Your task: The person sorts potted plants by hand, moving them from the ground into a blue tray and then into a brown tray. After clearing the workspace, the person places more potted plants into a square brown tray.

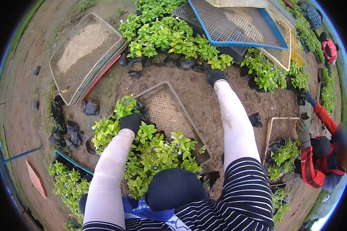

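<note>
My left hand [130,123], in a dark glove, is down among the green plants at the left side of a mesh tray [165,109]; leaves hide its fingers. Plants with small purple flowers [146,154] fill the near part of this tray, and its far part shows bare mesh. Further off, my right hand [216,76], also in a dark glove, reaches to the edge of a row of potted plants [169,36]. It touches the base of a leafy plant [221,61] there, and its fingertips are hidden.
Stacked trays [85,57] stand at the left, and more trays lie on plants behind a blue tray [239,23]. A co-worker in red [314,165] crouches at the right by another tray [283,129]. Black pots [69,133] lie on the soil.
</note>
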Action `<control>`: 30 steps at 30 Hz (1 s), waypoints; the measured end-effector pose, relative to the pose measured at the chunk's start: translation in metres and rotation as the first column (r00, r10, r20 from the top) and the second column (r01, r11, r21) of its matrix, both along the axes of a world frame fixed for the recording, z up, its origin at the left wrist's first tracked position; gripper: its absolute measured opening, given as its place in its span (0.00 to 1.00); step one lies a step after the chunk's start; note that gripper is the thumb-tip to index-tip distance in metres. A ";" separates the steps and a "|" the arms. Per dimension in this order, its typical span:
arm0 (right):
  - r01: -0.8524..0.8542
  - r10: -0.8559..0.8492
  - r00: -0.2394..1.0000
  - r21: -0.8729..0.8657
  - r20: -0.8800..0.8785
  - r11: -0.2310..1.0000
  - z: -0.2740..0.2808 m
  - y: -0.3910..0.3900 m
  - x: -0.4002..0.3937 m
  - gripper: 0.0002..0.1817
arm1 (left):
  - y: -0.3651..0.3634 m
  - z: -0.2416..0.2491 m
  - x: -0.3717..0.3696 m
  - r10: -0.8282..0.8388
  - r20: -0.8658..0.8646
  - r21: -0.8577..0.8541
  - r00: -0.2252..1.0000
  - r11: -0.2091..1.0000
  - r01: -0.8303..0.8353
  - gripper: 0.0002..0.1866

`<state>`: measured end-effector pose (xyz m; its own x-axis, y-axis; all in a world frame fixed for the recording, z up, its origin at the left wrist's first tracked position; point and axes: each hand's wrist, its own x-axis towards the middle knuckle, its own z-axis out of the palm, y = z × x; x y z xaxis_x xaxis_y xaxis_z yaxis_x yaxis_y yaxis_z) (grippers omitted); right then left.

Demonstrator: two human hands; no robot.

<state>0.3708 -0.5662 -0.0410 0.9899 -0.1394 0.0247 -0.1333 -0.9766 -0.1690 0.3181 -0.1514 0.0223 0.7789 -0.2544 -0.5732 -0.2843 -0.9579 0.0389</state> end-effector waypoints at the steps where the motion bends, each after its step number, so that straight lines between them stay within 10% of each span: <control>1: 0.072 -0.070 0.996 0.027 -0.056 0.997 0.001 0.005 0.006 0.27 | -0.001 0.000 0.000 0.007 -0.008 0.007 1.000 1.000 -0.006 0.12; 3: 0.212 -0.200 0.966 0.060 -0.166 0.975 0.006 0.012 0.022 0.27 | 0.001 -0.001 0.000 0.016 0.016 -0.010 1.000 1.000 -0.016 0.12; 4: 0.110 -0.112 0.984 0.020 0.141 0.994 -0.025 0.006 0.020 0.22 | 0.002 -0.002 0.000 0.016 0.042 -0.033 0.999 0.999 -0.014 0.11; 11: 0.051 -0.173 0.975 0.609 0.143 0.791 0.062 0.065 -0.059 0.10 | 0.006 -0.011 -0.001 -0.011 0.057 -0.045 0.998 0.999 0.014 0.14; 15: -0.357 0.304 0.756 -0.023 0.579 0.934 0.078 0.136 -0.126 0.09 | 0.009 -0.008 0.000 -0.054 0.054 -0.104 0.997 0.993 0.060 0.12; 16: -0.371 0.170 0.859 0.359 0.482 0.857 0.061 0.153 -0.152 0.10 | 0.009 -0.002 0.001 -0.066 0.035 -0.120 0.997 0.990 0.070 0.12; 18: -0.378 0.455 0.890 0.584 0.017 0.718 0.048 0.174 -0.193 0.12 | 0.011 -0.001 0.006 -0.070 -0.014 -0.140 0.997 0.988 0.067 0.11; 19: -0.489 0.676 0.653 0.490 -0.343 0.721 0.049 0.175 -0.206 0.13 | 0.010 -0.001 0.007 -0.049 -0.031 -0.118 0.998 0.992 0.045 0.12; 21: -0.536 0.586 0.809 0.454 0.036 0.712 -0.001 0.167 -0.238 0.11 | 0.006 0.000 0.007 -0.001 -0.067 -0.069 0.998 0.998 -0.004 0.15; 23: -0.467 0.712 0.578 0.554 -0.398 0.689 0.094 0.136 -0.184 0.11 | 0.007 0.001 0.006 0.040 -0.087 -0.077 0.995 0.996 -0.047 0.15; 27: -0.239 0.327 0.944 0.597 -0.041 0.766 0.117 0.081 -0.073 0.13 | 0.004 -0.002 0.006 0.068 -0.070 -0.068 0.995 0.995 -0.072 0.14; 30: -0.132 0.162 0.986 0.401 -0.041 0.907 0.075 0.083 0.018 0.35 | 0.002 -0.001 0.006 0.093 -0.020 -0.054 0.995 0.994 -0.094 0.13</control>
